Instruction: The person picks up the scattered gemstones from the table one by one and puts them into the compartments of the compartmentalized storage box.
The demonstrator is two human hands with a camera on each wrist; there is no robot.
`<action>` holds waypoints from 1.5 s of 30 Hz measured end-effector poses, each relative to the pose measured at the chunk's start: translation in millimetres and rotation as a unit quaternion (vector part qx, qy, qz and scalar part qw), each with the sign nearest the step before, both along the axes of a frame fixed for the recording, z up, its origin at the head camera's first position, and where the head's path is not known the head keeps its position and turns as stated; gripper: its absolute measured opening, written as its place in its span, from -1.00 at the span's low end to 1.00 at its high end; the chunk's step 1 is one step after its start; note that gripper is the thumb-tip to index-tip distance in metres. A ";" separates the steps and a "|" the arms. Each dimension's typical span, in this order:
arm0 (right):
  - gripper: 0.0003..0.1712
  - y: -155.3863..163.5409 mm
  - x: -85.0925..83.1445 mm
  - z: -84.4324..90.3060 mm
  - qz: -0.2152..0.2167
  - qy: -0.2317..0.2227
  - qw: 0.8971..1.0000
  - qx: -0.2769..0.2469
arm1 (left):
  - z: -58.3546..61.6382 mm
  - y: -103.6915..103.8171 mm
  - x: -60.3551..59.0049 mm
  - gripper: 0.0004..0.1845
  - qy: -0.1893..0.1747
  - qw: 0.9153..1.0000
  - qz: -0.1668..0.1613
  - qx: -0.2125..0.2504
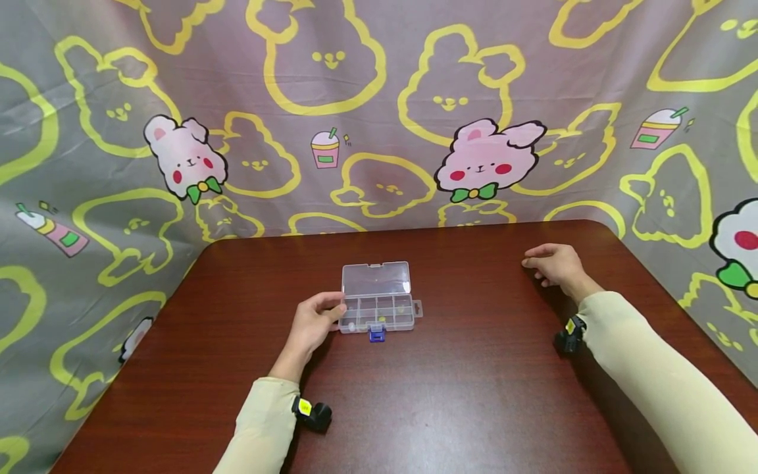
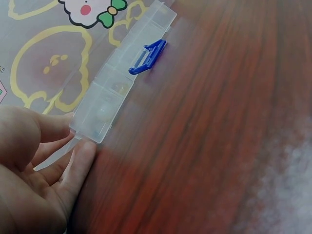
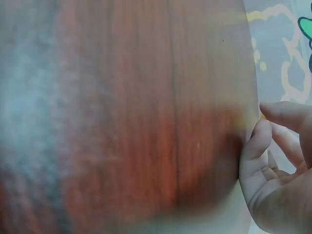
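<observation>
A clear plastic compartment box [image 1: 405, 325] stands on the table with its lid [image 1: 376, 280] raised at the back and a blue latch [image 1: 376, 335] hanging at the front. My left hand [image 1: 314, 319] grips the box's left end between thumb and fingers. Inside the compartments lie a few small pieces, among them a yellow bit [image 1: 381, 319] and a whitish bit [image 1: 351, 326]. Far to the right, my right hand [image 1: 556, 266] is held over the table. Its thumb and forefinger pinch a tiny yellow piece [image 3: 263, 116], mostly hidden by the fingertips.
The brown wooden table [image 1: 462, 388] has rounded far corners. A grey curtain [image 1: 367, 131] printed with yellow outlines and rabbits hangs behind and beside it. Each sleeve carries a small black wrist camera.
</observation>
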State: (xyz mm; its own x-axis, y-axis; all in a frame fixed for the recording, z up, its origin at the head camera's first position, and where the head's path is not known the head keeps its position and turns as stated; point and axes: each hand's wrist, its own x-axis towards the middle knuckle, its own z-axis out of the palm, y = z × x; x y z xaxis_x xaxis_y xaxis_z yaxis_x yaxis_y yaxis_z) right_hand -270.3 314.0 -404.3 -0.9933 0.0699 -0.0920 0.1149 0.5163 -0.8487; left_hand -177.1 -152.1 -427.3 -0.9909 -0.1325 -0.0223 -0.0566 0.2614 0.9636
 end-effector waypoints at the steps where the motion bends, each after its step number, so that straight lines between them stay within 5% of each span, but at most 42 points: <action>1: -0.55 -0.4 0.9 -0.3 0.001 0.001 1.000 0.000 | 0.0 -0.1 0.1 -0.71 -0.001 1.000 0.000 0.000; 39: -0.64 -86.3 48.2 -5.2 0.131 0.037 0.989 -0.053 | -2.4 -1.9 1.5 -0.68 0.014 0.999 -0.008 0.030; 45: -0.65 -102.9 55.5 -3.9 0.152 0.038 0.985 -0.067 | 14.2 4.1 9.0 -0.68 0.014 1.000 -0.014 0.022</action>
State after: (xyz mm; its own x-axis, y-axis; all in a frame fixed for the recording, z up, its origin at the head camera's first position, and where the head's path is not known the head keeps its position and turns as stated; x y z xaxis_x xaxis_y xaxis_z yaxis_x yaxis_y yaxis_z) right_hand -214.8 211.1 -408.2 -0.9709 -0.2393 -0.0039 -0.0948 0.3996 -0.9118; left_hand -168.1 -148.1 -413.1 -0.9945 -0.1049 0.0009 -0.0223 0.2195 0.9754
